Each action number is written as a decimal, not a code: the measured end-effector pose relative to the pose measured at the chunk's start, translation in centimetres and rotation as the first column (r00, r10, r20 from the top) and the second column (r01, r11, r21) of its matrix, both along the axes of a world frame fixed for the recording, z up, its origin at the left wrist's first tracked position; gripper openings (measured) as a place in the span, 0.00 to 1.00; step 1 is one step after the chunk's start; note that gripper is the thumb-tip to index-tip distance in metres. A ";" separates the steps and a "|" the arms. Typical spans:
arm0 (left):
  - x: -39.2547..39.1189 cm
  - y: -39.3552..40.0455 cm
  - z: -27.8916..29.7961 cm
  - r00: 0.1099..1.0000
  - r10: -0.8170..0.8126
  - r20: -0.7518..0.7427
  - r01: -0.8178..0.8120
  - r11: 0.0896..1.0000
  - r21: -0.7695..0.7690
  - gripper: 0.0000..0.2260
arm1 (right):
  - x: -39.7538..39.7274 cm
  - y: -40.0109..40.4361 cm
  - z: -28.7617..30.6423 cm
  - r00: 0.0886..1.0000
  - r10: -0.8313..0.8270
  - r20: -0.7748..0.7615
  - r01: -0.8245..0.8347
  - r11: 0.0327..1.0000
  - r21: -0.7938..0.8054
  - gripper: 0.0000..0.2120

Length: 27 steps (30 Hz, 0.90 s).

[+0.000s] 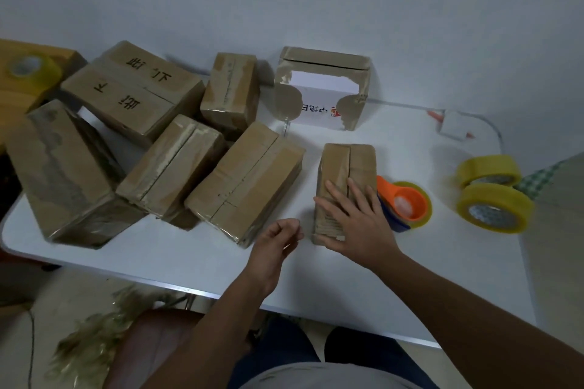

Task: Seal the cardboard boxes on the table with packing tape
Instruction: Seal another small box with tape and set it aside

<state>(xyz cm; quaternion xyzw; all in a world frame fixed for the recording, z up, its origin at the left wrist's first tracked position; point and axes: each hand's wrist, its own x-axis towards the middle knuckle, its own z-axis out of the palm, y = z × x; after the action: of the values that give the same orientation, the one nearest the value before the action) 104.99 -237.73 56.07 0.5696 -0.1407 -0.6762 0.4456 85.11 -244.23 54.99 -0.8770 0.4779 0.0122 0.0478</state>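
the right hand [354, 224] is pressing flat, fingers spread, on the small box [346, 174] beneath it. the left hand [279, 238] is hovering just beside it, fingers curling loosely, gripping nothing visible. the tape dispenser [406, 204] is lying just right of the pressing hand on the worktop [316, 262]. if the flaps are springing apart when pressure lifts, the tape could be bridging a gap and wrinkling.
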 end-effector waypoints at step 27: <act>-5.4 -1.7 -3.5 0.957 -0.041 0.286 0.038 0.999 0.019 0.04 | -0.2 -0.3 -0.5 0.998 0.034 -0.047 -0.035 0.999 -0.031 0.39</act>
<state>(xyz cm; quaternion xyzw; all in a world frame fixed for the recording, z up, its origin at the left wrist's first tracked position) 99.57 -239.43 52.60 0.6614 -0.2107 -0.5962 0.4033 84.90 -244.54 54.50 -0.8853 0.4638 0.0260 0.0226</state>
